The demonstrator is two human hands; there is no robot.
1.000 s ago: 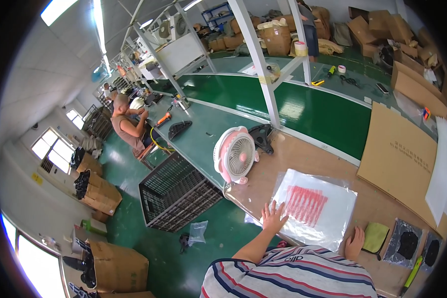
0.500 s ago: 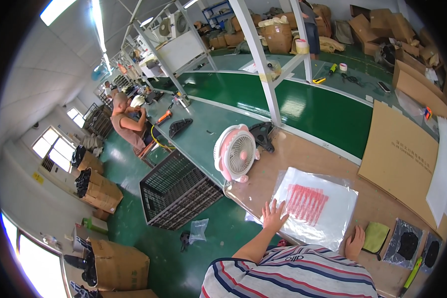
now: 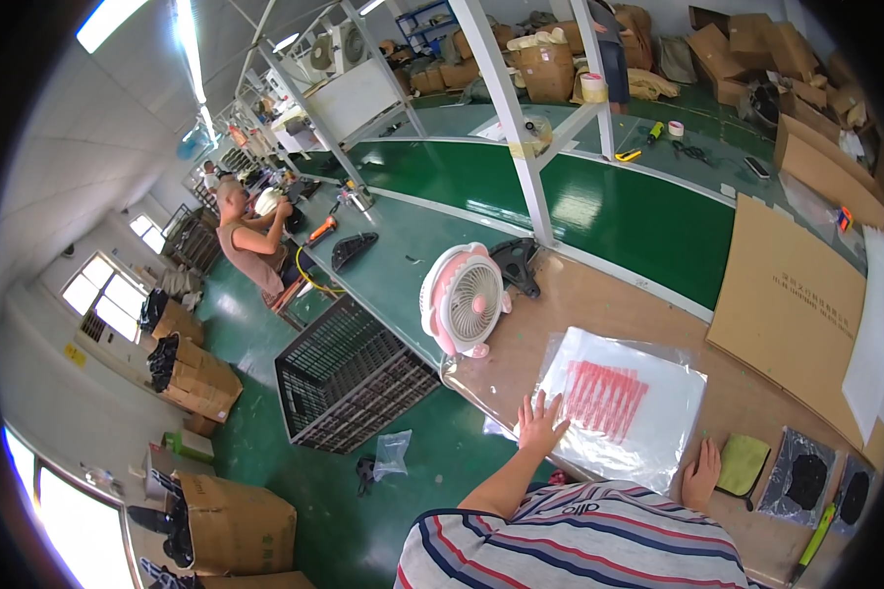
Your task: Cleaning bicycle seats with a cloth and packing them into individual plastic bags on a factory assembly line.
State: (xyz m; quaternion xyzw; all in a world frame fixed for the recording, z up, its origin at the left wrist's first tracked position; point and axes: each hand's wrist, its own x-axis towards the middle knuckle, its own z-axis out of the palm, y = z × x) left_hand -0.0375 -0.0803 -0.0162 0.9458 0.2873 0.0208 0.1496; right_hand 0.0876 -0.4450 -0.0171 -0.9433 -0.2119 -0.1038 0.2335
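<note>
A stack of clear plastic bags point(image 3: 663, 402) with red printing lies on the brown tabletop in front of me. My left hand point(image 3: 538, 424) rests on the left edge of the stack, palm down, fingers spread and holding nothing. On the other side, my right hand point(image 3: 700, 474) lies flat on the table by the stack's lower right corner, its fingers stretched out and empty. Just right of it is a small olive-green pouch point(image 3: 743, 465). Beyond the pouch lie black items in clear bags point(image 3: 799, 479) and a yellow-green cutter knife point(image 3: 813, 546).
A pink and white fan point(image 3: 465, 300) stands at the table's left edge, beside a black bracket-like part point(image 3: 518, 265). Flat cardboard point(image 3: 789, 285) covers the right side. Behind runs a green conveyor belt point(image 3: 638, 216) with white posts. A black crate point(image 3: 354, 378) sits on the floor; a co-worker point(image 3: 253, 240) sits farther left.
My hands and the bags stay in place; the view shifts very slightly. The seated co-worker's hands have moved, now with a dark item at them.
</note>
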